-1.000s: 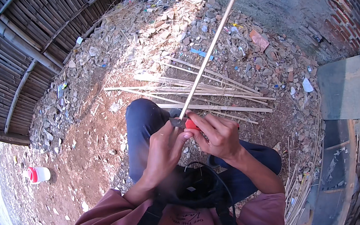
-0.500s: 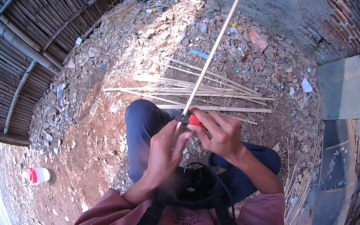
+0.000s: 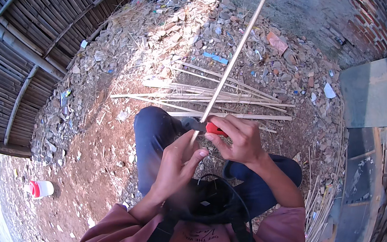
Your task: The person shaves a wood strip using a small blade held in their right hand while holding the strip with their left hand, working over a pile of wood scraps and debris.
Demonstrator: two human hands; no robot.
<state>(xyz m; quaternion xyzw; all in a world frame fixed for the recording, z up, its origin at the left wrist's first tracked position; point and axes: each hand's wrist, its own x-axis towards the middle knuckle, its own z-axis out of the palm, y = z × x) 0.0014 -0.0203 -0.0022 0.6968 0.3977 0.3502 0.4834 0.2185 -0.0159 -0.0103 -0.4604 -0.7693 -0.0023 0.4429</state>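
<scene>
A long pale bamboo strip (image 3: 234,60) slants from my lap up past the top of the view. My left hand (image 3: 175,163) is closed around its lower end, thumb pointing up along it. In my right hand (image 3: 240,138) is a red-handled knife (image 3: 215,128). Its dark, short blade part lies against the strip just above my left fingers, though the cutting edge is too small to make out. Beyond my knees, several more bamboo strips (image 3: 222,95) lie loosely crossed on the ground.
Rubble (image 3: 176,34) and litter cover the ground ahead, up to a brick wall (image 3: 298,12). A bamboo-slat wall (image 3: 70,9) stands on the left, dark panels (image 3: 362,169) on the right. A red-and-white plastic container (image 3: 42,189) lies at lower left.
My right hand with the knife has shifted slightly right and down. The strip's upper part has leaned a little to the right, and my left hand has moved down slightly.
</scene>
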